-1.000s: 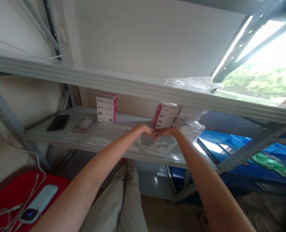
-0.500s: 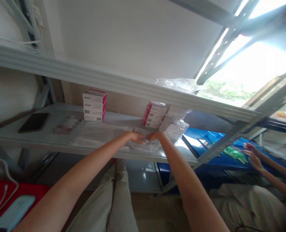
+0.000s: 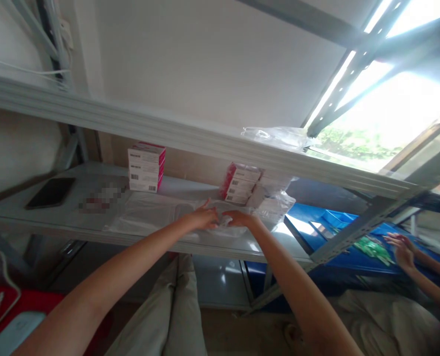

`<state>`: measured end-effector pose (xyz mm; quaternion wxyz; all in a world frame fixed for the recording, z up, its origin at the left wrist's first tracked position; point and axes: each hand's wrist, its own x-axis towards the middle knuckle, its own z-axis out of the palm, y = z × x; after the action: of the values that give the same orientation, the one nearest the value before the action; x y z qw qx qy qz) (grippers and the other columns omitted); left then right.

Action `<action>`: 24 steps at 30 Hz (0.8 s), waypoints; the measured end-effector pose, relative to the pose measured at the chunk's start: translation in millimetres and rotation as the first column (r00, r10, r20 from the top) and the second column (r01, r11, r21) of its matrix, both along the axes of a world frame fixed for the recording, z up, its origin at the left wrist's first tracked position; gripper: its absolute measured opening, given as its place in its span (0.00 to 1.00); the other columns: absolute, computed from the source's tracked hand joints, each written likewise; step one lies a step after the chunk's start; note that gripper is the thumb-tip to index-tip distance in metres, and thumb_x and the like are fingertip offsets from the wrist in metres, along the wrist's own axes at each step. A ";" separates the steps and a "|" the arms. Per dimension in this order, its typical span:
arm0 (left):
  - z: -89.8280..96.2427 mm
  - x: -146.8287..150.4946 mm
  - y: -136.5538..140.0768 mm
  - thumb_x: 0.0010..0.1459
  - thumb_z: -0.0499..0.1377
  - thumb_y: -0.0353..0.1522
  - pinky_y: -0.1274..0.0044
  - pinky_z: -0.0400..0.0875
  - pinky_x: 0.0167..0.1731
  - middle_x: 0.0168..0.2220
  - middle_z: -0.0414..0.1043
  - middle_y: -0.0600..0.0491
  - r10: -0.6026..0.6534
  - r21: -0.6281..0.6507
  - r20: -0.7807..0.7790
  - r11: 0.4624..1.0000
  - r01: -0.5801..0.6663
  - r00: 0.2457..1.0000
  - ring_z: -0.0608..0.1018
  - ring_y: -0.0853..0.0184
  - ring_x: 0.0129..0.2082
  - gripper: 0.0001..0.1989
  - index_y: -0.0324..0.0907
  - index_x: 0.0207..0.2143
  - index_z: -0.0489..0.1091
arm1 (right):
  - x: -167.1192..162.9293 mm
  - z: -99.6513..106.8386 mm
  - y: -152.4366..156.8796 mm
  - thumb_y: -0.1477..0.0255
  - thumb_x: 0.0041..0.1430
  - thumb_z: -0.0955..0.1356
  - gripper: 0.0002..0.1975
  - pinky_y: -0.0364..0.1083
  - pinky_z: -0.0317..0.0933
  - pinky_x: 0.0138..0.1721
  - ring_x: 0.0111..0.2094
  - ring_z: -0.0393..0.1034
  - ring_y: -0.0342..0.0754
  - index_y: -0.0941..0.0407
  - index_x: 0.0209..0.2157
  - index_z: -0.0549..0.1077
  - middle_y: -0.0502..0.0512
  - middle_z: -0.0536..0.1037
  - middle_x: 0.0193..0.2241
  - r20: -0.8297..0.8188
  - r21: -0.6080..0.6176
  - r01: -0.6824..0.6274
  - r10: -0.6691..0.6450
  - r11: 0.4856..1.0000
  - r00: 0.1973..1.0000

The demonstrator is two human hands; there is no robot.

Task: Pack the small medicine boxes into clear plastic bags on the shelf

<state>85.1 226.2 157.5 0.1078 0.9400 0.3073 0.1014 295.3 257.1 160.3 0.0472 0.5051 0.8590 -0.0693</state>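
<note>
On the grey shelf [image 3: 97, 220], my left hand [image 3: 205, 218] lies at a crumpled clear plastic bag [image 3: 234, 230], its fingers curled onto the film and its thumb raised. Just to the right, my right hand [image 3: 237, 218] pinches a bit of the same bag. A small gap separates the two hands. Flat clear plastic bags [image 3: 151, 213] are spread to the left of my left hand. Behind my right hand stand white and pink boxes [image 3: 241, 182] in a stack, with plastic-wrapped white packs [image 3: 273, 203] beside them.
Another stack of white and pink boxes [image 3: 144, 169] stands at the back left, near a dark phone [image 3: 51, 193]. An upper shelf beam [image 3: 190, 136] crosses above my hands. At right, a co-worker's hands [image 3: 401, 249] are over a blue table with green items [image 3: 373, 248].
My hands have drawn slightly apart, the left one shifting left, with plastic still at the right fingers. The whole view has tilted a little. The co-worker's hands have moved slightly.
</note>
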 end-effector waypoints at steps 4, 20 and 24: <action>0.5 2.3 -6.8 0.49 0.67 0.41 0.59 0.30 0.62 0.42 0.79 0.52 -0.016 -0.069 -0.107 0.998 0.008 0.994 0.66 0.57 0.59 0.11 0.44 0.23 0.74 | -0.1 -1.2 -21.9 0.84 0.56 0.60 0.19 0.48 0.59 0.53 0.50 0.70 0.52 0.57 0.42 0.78 0.60 0.78 0.45 0.025 0.099 -0.010 0.007 0.995 1.000; 23.6 -9.3 -11.0 0.58 0.51 0.24 0.54 0.37 0.61 0.27 0.77 0.58 0.141 -0.152 -0.100 0.976 -0.156 0.985 0.77 0.68 0.36 0.12 0.43 0.29 0.73 | 5.1 5.4 -33.5 0.79 0.62 0.56 0.20 0.42 0.63 0.35 0.31 0.74 0.47 0.58 0.44 0.76 0.56 0.79 0.25 -0.074 -0.023 0.052 -0.054 0.998 0.996; 25.4 -13.3 -15.6 0.61 0.53 0.29 0.54 0.34 0.62 0.38 0.79 0.54 0.132 -0.153 -0.075 0.978 -0.142 0.988 0.77 0.65 0.43 0.09 0.43 0.35 0.74 | 10.7 -3.7 -33.2 0.77 0.62 0.57 0.19 0.42 0.62 0.31 0.27 0.73 0.47 0.57 0.43 0.77 0.54 0.78 0.22 -0.150 -0.025 0.083 -0.086 0.996 0.985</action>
<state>71.8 210.6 183.0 0.1646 0.9079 0.3818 0.0535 306.0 223.9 156.7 -0.0162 0.5339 0.8372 -0.1172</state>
